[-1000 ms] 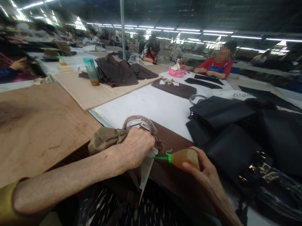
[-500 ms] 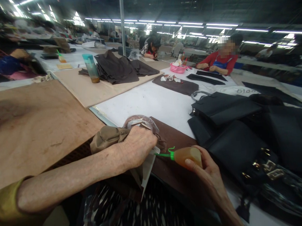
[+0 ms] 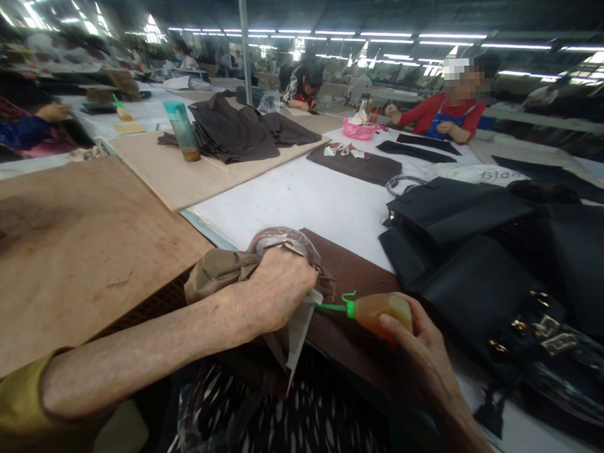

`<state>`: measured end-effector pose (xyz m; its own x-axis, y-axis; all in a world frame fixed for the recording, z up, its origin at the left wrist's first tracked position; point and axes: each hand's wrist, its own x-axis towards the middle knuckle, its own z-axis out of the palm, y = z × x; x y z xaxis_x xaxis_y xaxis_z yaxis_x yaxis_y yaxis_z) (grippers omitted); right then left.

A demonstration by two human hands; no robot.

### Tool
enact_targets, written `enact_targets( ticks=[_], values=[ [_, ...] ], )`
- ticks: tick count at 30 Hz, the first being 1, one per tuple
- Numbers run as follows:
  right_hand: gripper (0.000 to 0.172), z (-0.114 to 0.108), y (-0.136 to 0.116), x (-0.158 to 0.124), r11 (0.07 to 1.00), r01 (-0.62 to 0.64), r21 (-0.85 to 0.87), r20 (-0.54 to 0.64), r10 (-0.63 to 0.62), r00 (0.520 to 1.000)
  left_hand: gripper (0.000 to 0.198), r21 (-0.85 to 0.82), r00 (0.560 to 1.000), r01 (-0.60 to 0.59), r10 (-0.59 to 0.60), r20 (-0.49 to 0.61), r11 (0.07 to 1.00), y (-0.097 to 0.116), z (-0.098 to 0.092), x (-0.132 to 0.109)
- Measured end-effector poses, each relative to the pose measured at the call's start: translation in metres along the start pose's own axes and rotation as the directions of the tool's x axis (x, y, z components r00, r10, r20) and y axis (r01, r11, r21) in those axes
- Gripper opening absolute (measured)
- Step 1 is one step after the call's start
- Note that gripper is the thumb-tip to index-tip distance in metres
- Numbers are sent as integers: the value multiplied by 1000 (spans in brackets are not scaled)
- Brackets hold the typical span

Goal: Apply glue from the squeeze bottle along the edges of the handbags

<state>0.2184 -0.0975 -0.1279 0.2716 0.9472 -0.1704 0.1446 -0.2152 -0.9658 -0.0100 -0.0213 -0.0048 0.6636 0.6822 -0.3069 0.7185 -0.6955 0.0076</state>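
While the white worktop (image 3: 275, 201) stretches away beyond the brown bag (image 3: 216, 270), a wooden board (image 3: 82, 243) lies to the bag's left, and past the bag a paler board (image 3: 215, 183) carries dark cloth (image 3: 235, 136) and a teal tumbler (image 3: 181, 128). Black bags (image 3: 466, 209) lie heaped to the bag's right; a pink basket (image 3: 358, 132) sits well beyond it. Farther past the bag the room runs deep, with a thin post (image 3: 245, 55) and rows of strip lights (image 3: 514, 45).

The left hand (image 3: 279, 287) is closed on the top of the bag, beside its plastic-wrapped handle (image 3: 282, 234). The right hand (image 3: 416, 325) grips an amber squeeze bottle (image 3: 376, 311) just right of the bag, its green nozzle (image 3: 330, 307) pointing at the bag's edge; whether the tip touches, I cannot tell.

Compared with half a second ago, a person in red (image 3: 430, 111), far beyond the bag, now stretches one hand out near the basket, where both hands were close together; bottle and bag keep their places relative to each other, both grips unchanged
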Motion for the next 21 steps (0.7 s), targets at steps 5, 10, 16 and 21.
enact_targets(
  ticks=[5, 10, 16, 21],
  values=[
    [54, 0, 2, 0, 1000, -18, -5, 21, 18, 1000, 24, 10, 1000, 5, -5, 11, 1000, 1, -2, 1],
    [53, -1, -2, -3, 999, -13, -34, 13, 13, 1000, 20, 34, 1000, 10, -10, -21, 999, 3, -1, 0],
    [53, 0, -2, -9, 999, -13, -35, 14, 14, 1000, 18, 48, 998, -8, 11, -63, 999, 0, 5, 2],
    [53, 2, -2, -8, 997, 12, -75, 1, -12, 1000, 15, 77, 992, -15, 25, -124, 997, -1, 9, 2]
  ],
)
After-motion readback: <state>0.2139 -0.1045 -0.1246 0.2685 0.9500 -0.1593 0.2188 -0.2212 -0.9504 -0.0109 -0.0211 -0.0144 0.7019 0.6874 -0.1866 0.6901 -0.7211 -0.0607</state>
